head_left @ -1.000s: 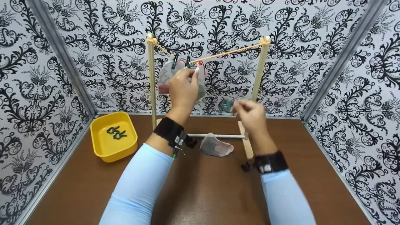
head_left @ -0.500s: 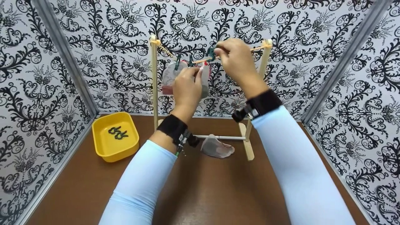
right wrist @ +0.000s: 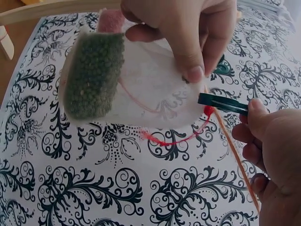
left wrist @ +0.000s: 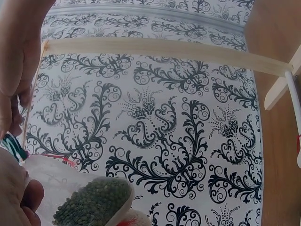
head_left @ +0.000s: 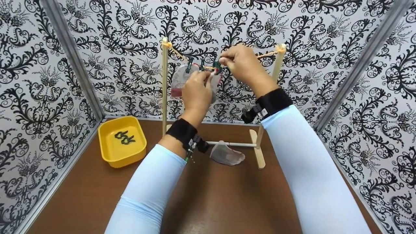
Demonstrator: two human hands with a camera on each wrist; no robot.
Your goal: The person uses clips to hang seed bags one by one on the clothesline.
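My left hand (head_left: 197, 94) pinches the top edge of a white mesh bag (right wrist: 155, 94) up at the orange cord (right wrist: 235, 153). Green pea-like beads (right wrist: 94, 77) fill the bag's bottom, and a red drawstring (right wrist: 176, 142) loops from its corner. In my right hand (head_left: 243, 63), thumb and fingers pinch a dark green clothespin (right wrist: 223, 102); its tip is right at the bag's edge and the cord. A second mesh bag with pink-red contents (head_left: 176, 92) hangs further left, partly hidden by my left hand. Two green clothespins (head_left: 189, 66) sit on the cord there.
A wooden frame with a left post (head_left: 164, 91) and a right post (head_left: 278, 63) carries the cord. Its white crossbar (head_left: 242, 144) runs low behind a mesh bag (head_left: 226, 154) lying on the brown table (head_left: 221, 201). At left stands a yellow bin (head_left: 123, 159) holding green clothespins (head_left: 125, 138).
My right hand has risen from low at the right with the clothespin, then moved down and left to the bag's edge at the cord. My left hand keeps its pinch on the bag.
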